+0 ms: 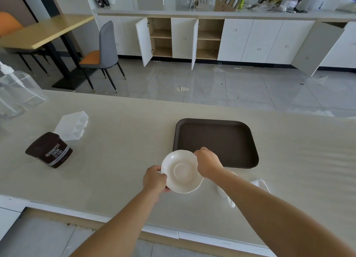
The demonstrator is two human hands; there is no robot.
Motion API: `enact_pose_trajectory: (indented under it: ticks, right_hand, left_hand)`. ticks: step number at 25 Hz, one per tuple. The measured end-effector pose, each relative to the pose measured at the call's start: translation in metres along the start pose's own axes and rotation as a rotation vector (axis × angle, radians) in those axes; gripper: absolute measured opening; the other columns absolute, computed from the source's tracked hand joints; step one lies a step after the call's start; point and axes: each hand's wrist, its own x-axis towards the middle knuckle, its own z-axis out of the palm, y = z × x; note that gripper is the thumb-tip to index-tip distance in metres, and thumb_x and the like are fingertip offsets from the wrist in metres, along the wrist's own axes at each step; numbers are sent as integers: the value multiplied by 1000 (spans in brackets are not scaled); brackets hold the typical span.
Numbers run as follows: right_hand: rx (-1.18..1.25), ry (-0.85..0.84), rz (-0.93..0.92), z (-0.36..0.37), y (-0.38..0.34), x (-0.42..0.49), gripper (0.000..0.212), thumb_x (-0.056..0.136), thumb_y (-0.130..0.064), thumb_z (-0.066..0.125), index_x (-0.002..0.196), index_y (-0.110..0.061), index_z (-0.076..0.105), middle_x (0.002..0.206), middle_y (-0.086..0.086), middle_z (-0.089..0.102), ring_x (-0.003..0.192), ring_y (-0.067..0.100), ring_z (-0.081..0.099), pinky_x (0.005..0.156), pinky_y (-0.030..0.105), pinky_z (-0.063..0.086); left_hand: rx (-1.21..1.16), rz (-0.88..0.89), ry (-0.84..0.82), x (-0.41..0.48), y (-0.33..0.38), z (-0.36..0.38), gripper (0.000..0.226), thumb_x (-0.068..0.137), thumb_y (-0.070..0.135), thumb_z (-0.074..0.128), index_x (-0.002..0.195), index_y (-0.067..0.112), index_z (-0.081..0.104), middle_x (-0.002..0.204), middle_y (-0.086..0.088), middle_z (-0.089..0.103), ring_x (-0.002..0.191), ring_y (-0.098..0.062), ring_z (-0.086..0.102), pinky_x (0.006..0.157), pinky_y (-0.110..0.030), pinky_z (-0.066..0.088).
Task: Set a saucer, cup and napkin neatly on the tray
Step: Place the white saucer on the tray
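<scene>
- The saucer (182,171) is held up by both hands, just off the near-left corner of the tray (215,125); I cannot tell whether it overlaps that corner or sits short of it, but it is not yet resting on the tray.
- The left hand (155,179) is closed on the saucer's left rim, thumb on top; the right hand (207,163) pinches the far-right rim, fingers curled over the edge.
- The tray's dark floor is bare, so nothing has been set down: by my reading the first of three placements is only under way.
- The napkin (260,183), white and rumpled, lies on the counter (125,122) near the tray's near edge, partly hidden by the right forearm.
- Something white shows under that forearm, beside the tray's near edge; it may be the cup, but too little is visible to say.
- Left to do, as I judge: seat the saucer, place the cup on it, lay the napkin alongside.
- Well left of the tray stand a cocoa tub (50,150) and a clear plastic box (74,126), untouched.
</scene>
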Motion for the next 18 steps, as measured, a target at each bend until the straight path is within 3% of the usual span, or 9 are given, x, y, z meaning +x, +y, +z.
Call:
enact_pose_trajectory:
  ticks: [5, 9, 12, 18]
  right_hand:
    - [128, 42, 129, -13, 15, 33, 28, 77, 7, 52, 97, -6, 66, 100, 6, 56, 90, 29, 59, 77, 36, 53]
    - [236, 72, 304, -22, 22, 67, 28, 77, 3, 53, 97, -3, 71, 98, 11, 69, 91, 31, 65, 72, 35, 55]
    - [333, 76, 421, -28, 26, 84, 29, 76, 3, 50, 95, 0, 71, 96, 16, 72, 85, 30, 67, 64, 35, 53]
    - [420, 55, 496, -26, 38, 106, 28, 81, 2, 50, 97, -4, 73, 95, 14, 72, 86, 29, 68, 72, 37, 60]
  left_hand:
    - [-6, 45, -45, 31, 37, 8, 31, 84, -2, 52, 108, 11, 65, 105, -12, 66, 82, -29, 70, 51, -35, 60]
    - [37, 63, -119, 69, 67, 17, 26, 76, -3, 45, 86, -1, 68, 94, -20, 72, 86, -38, 72, 64, -47, 64]
    - [61, 49, -203, 91, 77, 26, 31, 75, -2, 41, 90, -3, 68, 99, -22, 72, 94, -38, 70, 74, -47, 64]
    - [88, 24, -248, 104, 86, 38, 36, 75, 2, 42, 99, 3, 69, 104, -19, 70, 101, -36, 67, 85, -50, 61]
